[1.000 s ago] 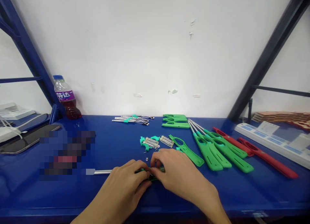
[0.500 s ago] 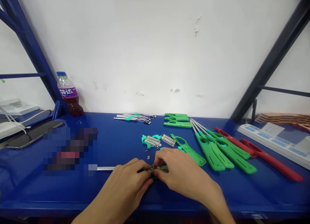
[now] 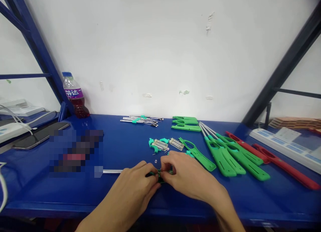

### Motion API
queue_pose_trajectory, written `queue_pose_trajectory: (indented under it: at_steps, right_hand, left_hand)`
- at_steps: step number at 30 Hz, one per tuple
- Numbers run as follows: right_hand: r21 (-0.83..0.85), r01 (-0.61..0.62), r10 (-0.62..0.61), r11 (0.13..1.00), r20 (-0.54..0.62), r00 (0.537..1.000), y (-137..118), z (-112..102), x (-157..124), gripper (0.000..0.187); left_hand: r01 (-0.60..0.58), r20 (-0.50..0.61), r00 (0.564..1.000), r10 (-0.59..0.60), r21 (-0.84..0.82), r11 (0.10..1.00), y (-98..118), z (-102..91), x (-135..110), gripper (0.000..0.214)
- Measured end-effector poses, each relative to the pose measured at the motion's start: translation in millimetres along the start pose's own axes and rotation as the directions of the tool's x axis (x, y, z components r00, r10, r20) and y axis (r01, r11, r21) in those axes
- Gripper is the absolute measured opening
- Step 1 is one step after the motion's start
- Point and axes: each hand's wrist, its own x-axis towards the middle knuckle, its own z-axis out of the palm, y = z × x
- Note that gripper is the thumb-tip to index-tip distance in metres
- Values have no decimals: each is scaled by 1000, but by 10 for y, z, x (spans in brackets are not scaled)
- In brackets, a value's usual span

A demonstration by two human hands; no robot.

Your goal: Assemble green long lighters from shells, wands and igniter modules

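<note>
Both my hands meet at the front middle of the blue table point(image 3: 130, 148). My left hand point(image 3: 136, 186) and my right hand point(image 3: 187, 176) are closed in a pinch on a green lighter body point(image 3: 160, 175) lying flat, mostly hidden under the fingers. Its metal tube point(image 3: 112, 171) sticks out to the left. A tiny white part point(image 3: 155, 161) lies just beyond my fingertips. Small clear and teal lighter parts point(image 3: 160, 145) and an open green handle shell point(image 3: 198, 154) lie a little further back.
Several finished green lighters point(image 3: 228, 153) and two red ones point(image 3: 276, 161) lie to the right. Green shells point(image 3: 185, 122) and metal tubes point(image 3: 140, 120) sit near the wall. A drink bottle point(image 3: 74, 96) stands back left, a tablet point(image 3: 40, 135) left, a white power strip point(image 3: 286, 146) right.
Both hands stay pinched on the green lighter body with only small finger movements. The camera has shifted slightly, so everything sits a bit further right and higher in view.
</note>
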Motion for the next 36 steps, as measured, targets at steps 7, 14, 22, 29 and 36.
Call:
queue_pose_trajectory:
  at_steps: [7,14,22,29,36]
  right_hand:
    - [35,-11,11,999,12,1000,8,-2,23,14]
    - [52,-11,10,999,14,1000,8,-17,12,15]
    - [58,-9,9,998,11,1000,10,-16,14,17]
    - [68,-7,7,998,7,1000,25,22,45,17]
    - [86,3,-3,996,2,1000,37,25,30,18]
  left_hand:
    - [20,52,998,-20,3,1000,20,-19,-3,15]
    - [23,55,998,-24,3,1000,30,-37,2,14]
    - [15,69,998,-15,0,1000,27,-23,-2,15]
    - [-4,43,999,3,17,1000,18,-24,-3,13]
    - [-20,49,999,18,35,999,20,-29,-1,14]
